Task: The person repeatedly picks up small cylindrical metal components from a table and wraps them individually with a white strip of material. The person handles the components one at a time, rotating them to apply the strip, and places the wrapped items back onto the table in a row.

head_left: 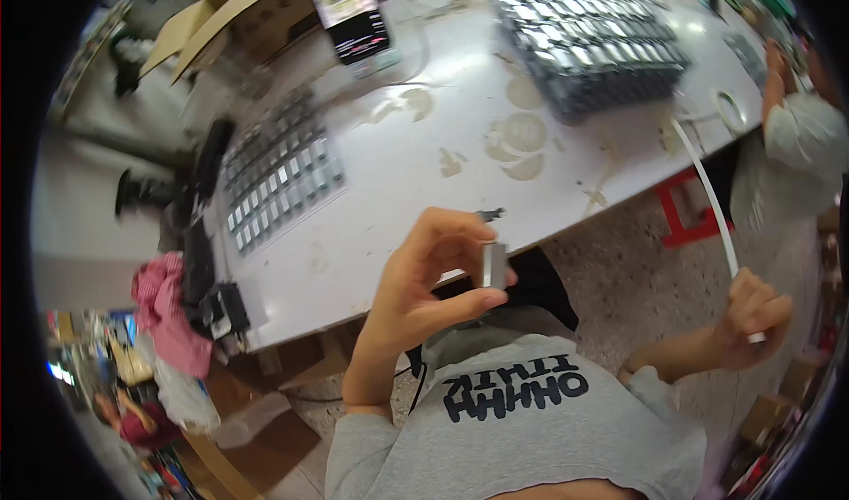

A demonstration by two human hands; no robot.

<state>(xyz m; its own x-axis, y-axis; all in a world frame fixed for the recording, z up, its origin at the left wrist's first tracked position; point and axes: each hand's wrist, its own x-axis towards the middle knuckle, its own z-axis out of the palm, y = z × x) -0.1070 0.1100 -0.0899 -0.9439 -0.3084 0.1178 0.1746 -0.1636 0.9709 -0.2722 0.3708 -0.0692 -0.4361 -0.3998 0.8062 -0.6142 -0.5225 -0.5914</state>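
My left hand (429, 274) is raised in front of my body near the table's front edge. Between its thumb and fingers it pinches a small silver metal block (493, 266). Off to the right, my right hand (752, 319) is closed around a long narrow white strip (715, 199). The strip runs from this fist up to the table's edge, and a short end pokes out below the fingers. A small dark piece (491, 214) shows just beyond my left fingertips; its kind I cannot make out.
On the white table (380, 190), a clear tray of small metal parts (283, 173) lies left. Stacked trays of similar parts (588, 45) stand far right, near a white ring-shaped roll (730, 109). A propped phone (349, 14) and cardboard box (239, 14) are behind. Another person (796, 137) sits right.
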